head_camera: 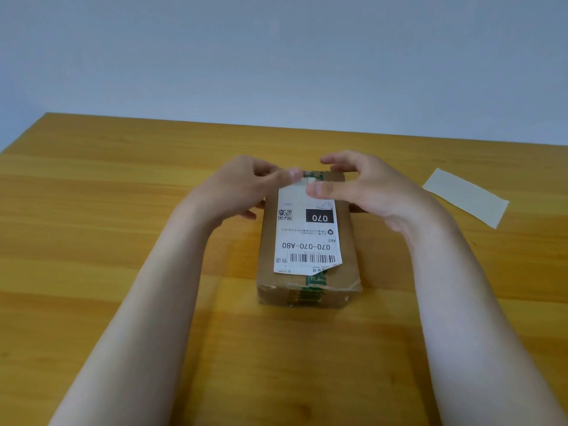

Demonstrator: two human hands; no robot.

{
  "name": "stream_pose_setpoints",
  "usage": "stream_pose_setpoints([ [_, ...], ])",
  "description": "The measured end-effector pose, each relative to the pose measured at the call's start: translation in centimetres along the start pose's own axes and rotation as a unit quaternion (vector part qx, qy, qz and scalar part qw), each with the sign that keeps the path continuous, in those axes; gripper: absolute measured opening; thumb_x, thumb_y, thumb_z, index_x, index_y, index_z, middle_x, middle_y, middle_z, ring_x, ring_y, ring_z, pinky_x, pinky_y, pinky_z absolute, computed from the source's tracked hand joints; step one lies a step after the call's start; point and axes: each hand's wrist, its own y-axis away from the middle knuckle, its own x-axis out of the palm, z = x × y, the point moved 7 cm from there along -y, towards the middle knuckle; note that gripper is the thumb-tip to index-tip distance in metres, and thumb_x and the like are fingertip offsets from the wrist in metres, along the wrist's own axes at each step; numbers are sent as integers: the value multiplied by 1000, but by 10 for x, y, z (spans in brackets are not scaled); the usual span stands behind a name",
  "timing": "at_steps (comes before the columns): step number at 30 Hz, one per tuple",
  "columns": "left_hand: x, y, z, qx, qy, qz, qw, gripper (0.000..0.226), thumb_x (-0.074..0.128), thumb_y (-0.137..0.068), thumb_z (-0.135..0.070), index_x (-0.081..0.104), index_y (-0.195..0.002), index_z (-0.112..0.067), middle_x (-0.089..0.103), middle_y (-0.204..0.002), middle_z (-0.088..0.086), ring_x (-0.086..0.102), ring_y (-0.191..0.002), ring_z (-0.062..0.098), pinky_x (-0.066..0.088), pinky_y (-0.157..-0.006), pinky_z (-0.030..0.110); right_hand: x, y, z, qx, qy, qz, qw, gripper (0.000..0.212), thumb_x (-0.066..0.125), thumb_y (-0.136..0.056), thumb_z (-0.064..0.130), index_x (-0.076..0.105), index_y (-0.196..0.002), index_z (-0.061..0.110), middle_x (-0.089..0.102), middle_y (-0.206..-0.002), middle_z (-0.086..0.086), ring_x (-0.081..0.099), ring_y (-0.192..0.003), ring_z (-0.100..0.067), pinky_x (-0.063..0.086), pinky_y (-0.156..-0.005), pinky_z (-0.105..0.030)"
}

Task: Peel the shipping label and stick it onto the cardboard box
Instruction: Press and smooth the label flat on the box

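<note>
A brown cardboard box (347,256) with green printed tape lies lengthwise in the middle of the wooden table. The white shipping label (307,238), printed "070-070-A80" with a barcode and QR code, lies on the box's top face, its near right corner slightly lifted. My left hand (242,189) is at the box's far left corner, thumb and fingers on the label's far edge. My right hand (365,189) is at the far right, its thumb pressing down on the label's far end.
A pale rectangular backing sheet (465,196) lies flat on the wooden table (123,210) to the right of the box. A plain grey-blue wall stands behind the table's far edge.
</note>
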Motion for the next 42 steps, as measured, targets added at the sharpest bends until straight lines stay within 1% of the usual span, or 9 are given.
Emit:
stream_pose_setpoints([
  [3, 9, 6, 3, -27, -17, 88, 996, 115, 84, -73, -65, 28, -165, -24, 57, -133, -21, 64, -121, 17, 57, -102, 45, 10, 2, 0, -7, 53, 70, 996, 126, 99, -37, 59, 51, -151, 38, 52, -142, 14, 56, -130, -14, 44, -113, -37],
  [5, 15, 8, 4, -32, -4, 117, 993, 130, 89, -69, -53, 8, -169, -31, 45, -139, -20, 63, -120, 11, 56, -96, 33, 16, 3, -1, -14, 83, 97, 992, 130, 101, -37, 55, 45, -153, 41, 51, -144, 13, 55, -131, -13, 45, -113, -37],
  [11, 8, -7, 2, -6, 52, 39, 998, 62, 91, -79, -27, 65, -135, -24, 73, -123, -3, 77, -89, 9, 60, -61, 21, 21, 0, -1, -11, 79, 74, 994, 114, 98, -40, 59, 49, -141, 43, 60, -135, 7, 66, -114, -14, 56, -96, -37],
  [20, 5, -18, 9, 6, 113, -38, 993, 30, 85, -87, -25, 78, -115, -17, 78, -97, 5, 76, -63, 7, 58, -50, 25, 19, -1, 5, -24, 61, -37, 997, 51, 87, -77, 53, 60, -115, 30, 70, -101, 13, 68, -79, -3, 45, -59, -24],
  [27, 2, -15, 2, 18, 58, -61, 996, 29, 80, -91, -33, 75, -117, -21, 75, -106, 1, 74, -85, 13, 58, -49, 24, 17, 1, 11, -27, 58, -59, 996, 47, 79, -86, 57, 64, -122, 31, 65, -109, 16, 65, -91, 0, 50, -70, -26],
  [30, -1, -12, -1, 29, 34, -72, 996, 27, 79, -92, -36, 72, -115, -25, 73, -107, 0, 73, -86, 13, 56, -50, 23, 14, 6, 16, -21, 67, -41, 997, 62, 71, -88, 64, 56, -142, 38, 57, -127, 15, 58, -95, 7, 47, -74, -22],
  [33, -7, -11, -3, 41, 18, -96, 994, 25, 75, -95, -35, 72, -118, -26, 71, -116, 0, 72, -90, 13, 61, -59, 27, 11, 11, 15, -2, 70, -9, 997, 82, 75, -84, 65, 42, -154, 41, 49, -139, 15, 64, -109, -9, 56, -86, -35],
  [37, -3, -8, -4, 42, -6, -28, 999, 69, 85, -82, -47, 60, -144, -33, 65, -132, -10, 68, -110, 11, 59, -93, 37, 12, 12, 6, 21, 66, 52, 996, 115, 92, -63, 56, 32, -161, 42, 53, -145, 16, 66, -117, -14, 60, -93, -41],
  [42, 14, -9, -2, 49, -67, 67, 994, 125, 91, -53, -63, 34, -162, -38, 52, -151, -12, 60, -128, 15, 50, -110, 42, 19, 12, 4, 11, 112, 89, 990, 133, 100, -54, 48, 22, -162, 41, 45, -152, 10, 56, -125, -15, 54, -81, -30],
])
